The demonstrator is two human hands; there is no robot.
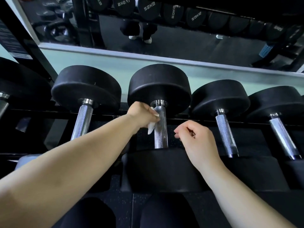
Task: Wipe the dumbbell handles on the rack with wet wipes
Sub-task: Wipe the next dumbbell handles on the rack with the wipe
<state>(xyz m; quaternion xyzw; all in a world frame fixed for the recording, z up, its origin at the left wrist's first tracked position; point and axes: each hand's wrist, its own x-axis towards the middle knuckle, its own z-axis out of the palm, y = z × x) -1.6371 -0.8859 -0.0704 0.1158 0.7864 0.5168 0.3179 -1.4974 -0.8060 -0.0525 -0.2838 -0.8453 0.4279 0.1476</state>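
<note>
Several black dumbbells lie side by side on the rack (pixel 105 115), each with a knurled chrome handle pointing toward me. My left hand (pixel 142 114) holds a white wet wipe (pixel 151 128) against the left side of the middle dumbbell's handle (pixel 161 134), near its far end. A corner of the wipe hangs below the hand. My right hand (pixel 196 139) hovers to the right of that handle with fingers loosely curled, holding nothing and not touching the metal.
More chrome handles stand to the left (pixel 82 122) and right (pixel 226 134), (pixel 283 137). A wall mirror (pixel 164 38) behind the rack reflects dumbbell ends and a person's legs. My dark-clothed knees (pixel 92 214) are at the bottom, over dark speckled floor.
</note>
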